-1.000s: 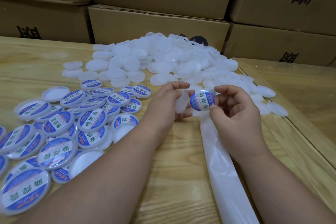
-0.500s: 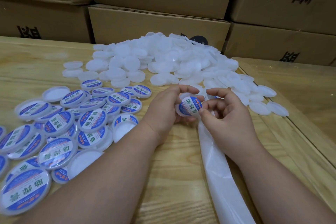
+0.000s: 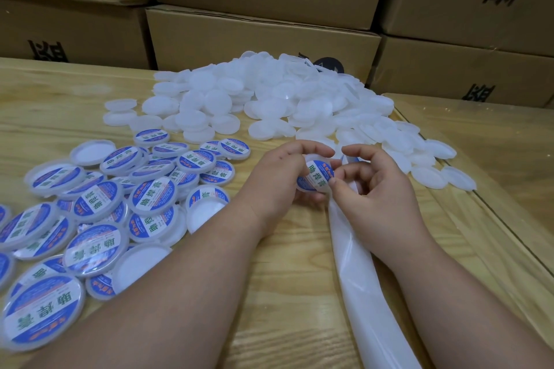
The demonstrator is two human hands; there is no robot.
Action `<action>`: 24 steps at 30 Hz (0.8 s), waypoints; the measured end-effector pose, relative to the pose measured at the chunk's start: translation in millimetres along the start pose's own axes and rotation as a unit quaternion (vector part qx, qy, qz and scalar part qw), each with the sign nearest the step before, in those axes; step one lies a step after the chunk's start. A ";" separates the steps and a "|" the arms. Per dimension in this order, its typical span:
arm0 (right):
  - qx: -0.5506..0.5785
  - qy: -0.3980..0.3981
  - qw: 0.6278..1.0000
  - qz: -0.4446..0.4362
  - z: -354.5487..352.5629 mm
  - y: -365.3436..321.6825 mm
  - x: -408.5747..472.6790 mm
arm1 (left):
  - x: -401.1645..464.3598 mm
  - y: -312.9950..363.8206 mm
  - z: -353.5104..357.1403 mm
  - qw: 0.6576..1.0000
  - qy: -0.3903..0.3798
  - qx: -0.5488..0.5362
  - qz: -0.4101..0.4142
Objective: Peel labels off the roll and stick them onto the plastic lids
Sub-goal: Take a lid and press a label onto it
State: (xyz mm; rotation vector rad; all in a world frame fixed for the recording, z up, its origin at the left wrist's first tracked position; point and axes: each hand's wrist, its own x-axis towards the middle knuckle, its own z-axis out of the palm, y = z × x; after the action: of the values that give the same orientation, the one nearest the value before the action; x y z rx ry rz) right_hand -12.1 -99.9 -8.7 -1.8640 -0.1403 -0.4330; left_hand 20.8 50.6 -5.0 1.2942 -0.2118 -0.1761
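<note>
Close to the person, on the left of the desk, lay a big bunch of finished lids. Each one had a blue and white label on top, though a few lay upside down and showed only white. A long strip of shiny backing paper ran along the desk under the right arm. It looked bare, so I think its labels were already used.

A bit farther out, the two hands were close together. The left hand held one lid with its fingers curled around the rim. The right hand pinched at the edge of the label on that lid, as if pressing it flat.

Past the hands sat a large heap of plain white lids with no labels yet. So a good part was done, but I think much more was left. Brown boxes stood behind.
</note>
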 end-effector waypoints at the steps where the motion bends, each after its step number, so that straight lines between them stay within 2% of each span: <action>1: -0.004 0.001 1.000 -0.001 -0.3 0.4 -0.1 | -0.5 0.5 0.1 1.000 0.000 0.003 -0.001; 15: -0.009 0.004 1.000 -0.001 -1.1 1.9 0.6 | -1.9 2.9 2.7 1.000 0.000 0.025 0.003; 24: 0.036 0.015 0.999 0.004 0.6 -1.4 -2.3 | -1.6 -3.0 1.4 0.999 0.026 0.014 0.034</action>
State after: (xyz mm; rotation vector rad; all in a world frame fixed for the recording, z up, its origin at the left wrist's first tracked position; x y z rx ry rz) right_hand -14.5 -98.7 -8.4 -1.7864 -0.1261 -0.4449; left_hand 18.9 48.9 -7.6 1.3159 -0.2141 -0.0815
